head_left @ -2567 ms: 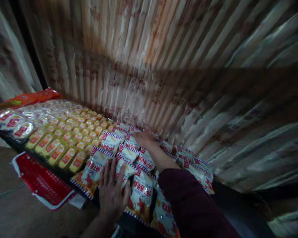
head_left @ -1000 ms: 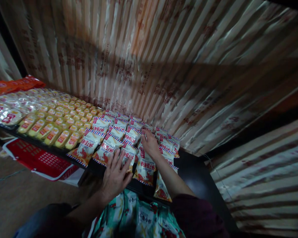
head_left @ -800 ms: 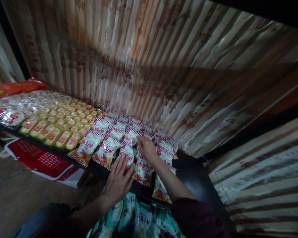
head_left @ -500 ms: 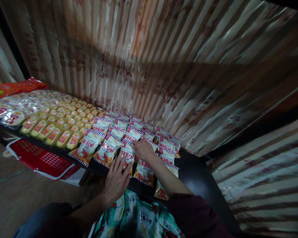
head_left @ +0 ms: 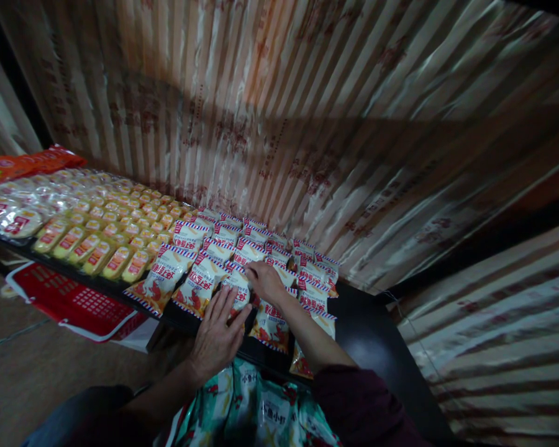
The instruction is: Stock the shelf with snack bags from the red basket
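Observation:
Rows of white and orange snack bags (head_left: 200, 282) with striped red and blue ends lie on a black shelf. My left hand (head_left: 220, 332) rests on the lower part of one snack bag (head_left: 240, 292) in the front row, fingers stretched out and lying flat. At that bag's upper end, my right hand (head_left: 264, 282) has its fingers bent and pressed together at the striped edge. The fingertips partly hide what they grip. Another front-row bag (head_left: 271, 323) lies beneath my right forearm.
Yellow packaged cakes (head_left: 97, 256) and white round packets (head_left: 21, 221) fill the shelf's left side. A red basket (head_left: 81, 304) sits below. Green snack bags (head_left: 272, 410) are close to my body. Behind the black shelf (head_left: 372, 335) hangs a striped sheet (head_left: 279, 136).
Both hands stay on the same bag. The right hand has shifted very slightly left. The view has tilted a little, with the left side of the shelf slightly lower.

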Motion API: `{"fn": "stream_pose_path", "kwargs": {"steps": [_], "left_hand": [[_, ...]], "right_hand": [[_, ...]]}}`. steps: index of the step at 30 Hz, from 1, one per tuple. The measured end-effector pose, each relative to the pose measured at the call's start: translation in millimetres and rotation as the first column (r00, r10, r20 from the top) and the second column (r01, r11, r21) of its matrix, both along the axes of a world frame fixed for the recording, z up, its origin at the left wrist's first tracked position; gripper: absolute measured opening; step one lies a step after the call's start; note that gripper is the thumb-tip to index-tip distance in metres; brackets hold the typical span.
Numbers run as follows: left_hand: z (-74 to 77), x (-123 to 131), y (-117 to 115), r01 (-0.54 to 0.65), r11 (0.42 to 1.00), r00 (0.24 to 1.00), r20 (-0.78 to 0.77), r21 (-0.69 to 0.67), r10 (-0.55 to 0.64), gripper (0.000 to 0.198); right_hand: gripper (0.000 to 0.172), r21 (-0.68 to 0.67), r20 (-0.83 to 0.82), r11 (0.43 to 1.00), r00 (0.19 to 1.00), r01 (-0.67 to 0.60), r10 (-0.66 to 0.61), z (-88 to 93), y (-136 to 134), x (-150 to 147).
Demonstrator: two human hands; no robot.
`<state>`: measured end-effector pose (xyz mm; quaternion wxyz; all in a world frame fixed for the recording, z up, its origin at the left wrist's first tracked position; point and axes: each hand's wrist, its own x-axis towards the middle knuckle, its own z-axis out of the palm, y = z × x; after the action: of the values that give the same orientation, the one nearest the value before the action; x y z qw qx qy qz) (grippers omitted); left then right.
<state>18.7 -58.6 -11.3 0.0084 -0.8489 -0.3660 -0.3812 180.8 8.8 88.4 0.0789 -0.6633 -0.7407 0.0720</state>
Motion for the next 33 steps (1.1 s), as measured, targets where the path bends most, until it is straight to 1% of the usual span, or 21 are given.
{"fn": "stream_pose_path", "kwargs": {"steps": [2,5,9,13,16,20,21,23,25,30,33], "left_hand": [[-1.5,1.8,2.7,0.015,1.0,1.0,0.007,0.006,-0.015,0.053],[-3.5,4.5,5.6,0.005,1.0,1.0,-0.001,-0.008,-0.005,0.054],[-3.1,5.7,5.4,-0.02,0.999,1.0,-0.012,-0.04,0.019,0.05],[-1.1,5.9,3.9,-0.048,0.998,0.999,-0.024,-0.05,0.047,0.048],[-0.1,6.5,3.8,-0.055,0.998,0.998,-0.021,-0.04,0.055,0.048],[0.0,7.2,4.1,-0.042,0.998,0.999,-0.009,-0.044,0.042,0.046],[-0.3,7.3,4.2,-0.041,0.998,0.999,-0.006,-0.047,0.041,0.046],[-1.3,7.4,4.3,-0.044,0.997,0.999,-0.001,-0.056,0.044,0.047],[-2.5,7.6,4.3,-0.048,0.996,0.999,-0.006,-0.068,0.048,0.048],[-3.5,8.1,4.4,-0.059,0.996,0.998,-0.02,-0.074,0.057,0.048],[-2.3,8.3,4.8,-0.059,0.995,0.998,-0.017,-0.074,0.058,0.049]], "right_hand": [[0.026,0.017,-0.02,1.0,1.0,0.013,-0.013,-3.2,2.1,0.3],[0.027,0.034,-0.043,0.999,0.999,0.001,0.0,-4.6,4.6,1.8],[0.031,0.047,-0.05,0.998,0.998,-0.037,0.039,-1.0,6.5,3.4],[0.036,0.052,-0.038,0.998,0.999,-0.037,0.039,2.1,6.8,3.7],[0.036,0.091,-0.026,0.996,1.0,0.005,-0.003,2.4,7.6,6.3],[0.035,0.231,-0.004,0.966,0.993,0.116,-0.119,3.6,16.0,14.2],[0.035,0.248,0.011,0.958,0.988,0.144,-0.152,4.4,19.6,16.6],[0.035,0.238,0.045,0.954,0.979,0.183,-0.199,5.9,28.0,21.2],[0.036,0.198,0.069,0.958,0.973,0.205,-0.222,6.8,36.5,25.2],[0.03,0.135,0.064,0.961,0.966,0.241,-0.251,3.2,52.4,30.5],[0.029,0.102,0.04,0.965,0.968,0.242,-0.247,-0.7,58.2,30.1]]}}
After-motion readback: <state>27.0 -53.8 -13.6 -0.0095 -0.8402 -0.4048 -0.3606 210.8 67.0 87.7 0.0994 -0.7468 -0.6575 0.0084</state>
